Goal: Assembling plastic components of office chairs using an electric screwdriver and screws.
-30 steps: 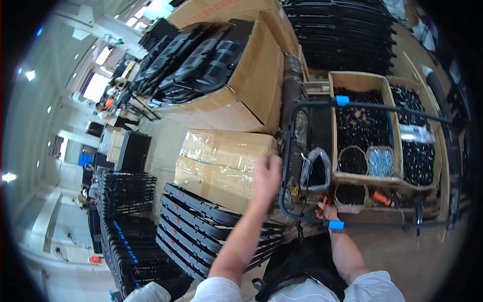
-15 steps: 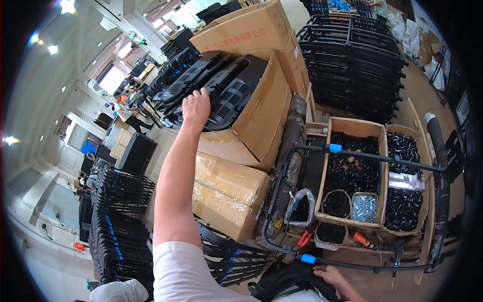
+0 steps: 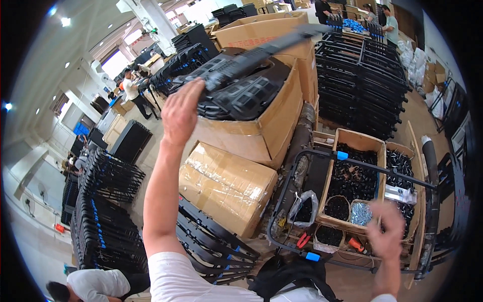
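My left hand (image 3: 182, 110) is closed on the near end of a long black plastic panel (image 3: 261, 53), which is tilted and smeared by motion above an open cardboard box (image 3: 282, 108). More black panels with vent-like grids (image 3: 251, 98) lie stacked in that box. My right hand (image 3: 387, 229) is raised in front of the parts trays, blurred, its fingers bent and apart with nothing visible in them. Behind it stands a small container of silver screws (image 3: 360, 213). A black tubular frame with blue clips (image 3: 312, 257) lies across the bench, close to my right hand.
Wooden trays (image 3: 385, 171) hold black small parts. Red-handled pliers (image 3: 303, 239) and an orange-handled tool (image 3: 356, 245) lie near the front. A taped carton (image 3: 226, 181) sits below the open box. Stacked black frames (image 3: 359, 85) stand behind; a person (image 3: 100, 284) bends at lower left.
My left hand has drawn a black panel up out of the box and toward me. My right hand has risen from beside the black bag at my waist to the trays.
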`<state>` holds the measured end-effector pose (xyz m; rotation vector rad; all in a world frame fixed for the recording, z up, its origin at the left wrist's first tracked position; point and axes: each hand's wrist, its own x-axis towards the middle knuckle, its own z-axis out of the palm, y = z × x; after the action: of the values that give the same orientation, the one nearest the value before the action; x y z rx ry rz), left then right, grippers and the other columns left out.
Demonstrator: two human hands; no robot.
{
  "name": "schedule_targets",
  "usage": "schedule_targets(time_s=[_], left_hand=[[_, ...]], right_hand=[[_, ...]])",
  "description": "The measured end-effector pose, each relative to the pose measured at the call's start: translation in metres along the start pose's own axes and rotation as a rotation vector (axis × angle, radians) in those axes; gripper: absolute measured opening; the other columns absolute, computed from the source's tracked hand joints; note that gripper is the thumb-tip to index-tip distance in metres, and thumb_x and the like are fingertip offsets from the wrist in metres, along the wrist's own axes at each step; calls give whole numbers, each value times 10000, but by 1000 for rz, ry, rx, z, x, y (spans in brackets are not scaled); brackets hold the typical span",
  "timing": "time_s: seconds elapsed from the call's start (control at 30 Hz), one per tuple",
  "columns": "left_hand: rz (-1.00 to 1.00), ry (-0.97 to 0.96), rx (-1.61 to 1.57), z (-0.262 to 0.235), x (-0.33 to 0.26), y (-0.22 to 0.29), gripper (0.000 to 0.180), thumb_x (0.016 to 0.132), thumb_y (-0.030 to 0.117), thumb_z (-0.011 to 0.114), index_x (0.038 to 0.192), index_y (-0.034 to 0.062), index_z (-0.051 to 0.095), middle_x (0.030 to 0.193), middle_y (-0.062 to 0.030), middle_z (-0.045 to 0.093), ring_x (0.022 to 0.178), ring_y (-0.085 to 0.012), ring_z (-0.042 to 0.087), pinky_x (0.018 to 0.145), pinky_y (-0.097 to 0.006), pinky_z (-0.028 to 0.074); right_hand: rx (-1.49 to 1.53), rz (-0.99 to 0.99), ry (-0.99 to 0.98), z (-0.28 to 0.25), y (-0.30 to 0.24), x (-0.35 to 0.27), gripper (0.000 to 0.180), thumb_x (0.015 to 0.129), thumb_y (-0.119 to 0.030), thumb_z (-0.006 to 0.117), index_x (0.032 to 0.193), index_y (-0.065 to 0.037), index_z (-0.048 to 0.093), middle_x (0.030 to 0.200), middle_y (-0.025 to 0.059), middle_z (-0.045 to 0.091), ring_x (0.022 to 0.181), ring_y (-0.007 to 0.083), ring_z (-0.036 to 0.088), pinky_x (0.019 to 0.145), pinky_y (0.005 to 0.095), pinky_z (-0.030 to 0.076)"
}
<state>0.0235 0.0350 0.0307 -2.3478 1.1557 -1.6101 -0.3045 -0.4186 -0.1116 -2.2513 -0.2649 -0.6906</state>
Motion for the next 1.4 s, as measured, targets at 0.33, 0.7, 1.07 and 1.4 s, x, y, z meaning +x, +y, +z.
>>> schedule_targets(time_s=[0.33,0.7,1.07,1.4], left_hand=[[354,145,-509,-20,-27,101,345,882,144,667,1222,99,694,1292,-96,734,1168,-279,732,963,-370,615],[-1384,-426,-1222,77,-209,264,545,1143,376,421,1495,-24,537,1497,-265,578,1421,-396,528,1189,-430,401],[-1240,-643,-983,14,-333,378,550,1076,147,522,1578,-35,391,1490,-311,548,1380,-456,534,1147,-482,436],[-1109,-506,-789,26,-307,350,501,1014,87,614,1494,-22,516,1375,-257,632,1259,-442,609,1086,-471,481]], right_hand=[[155,704,-649,21,-13,85,518,1134,-457,454,1229,-13,705,1151,125,723,1118,228,641,1029,381,476],[749,1003,93,287,70,-69,383,1134,-299,523,1169,45,687,1045,78,715,909,169,636,863,361,527],[413,1119,159,399,114,-71,488,1112,-368,539,1292,68,664,1251,213,696,1148,302,641,994,434,484],[425,950,51,315,131,-74,375,1051,-278,619,1262,25,682,998,89,736,918,182,681,822,346,543]])
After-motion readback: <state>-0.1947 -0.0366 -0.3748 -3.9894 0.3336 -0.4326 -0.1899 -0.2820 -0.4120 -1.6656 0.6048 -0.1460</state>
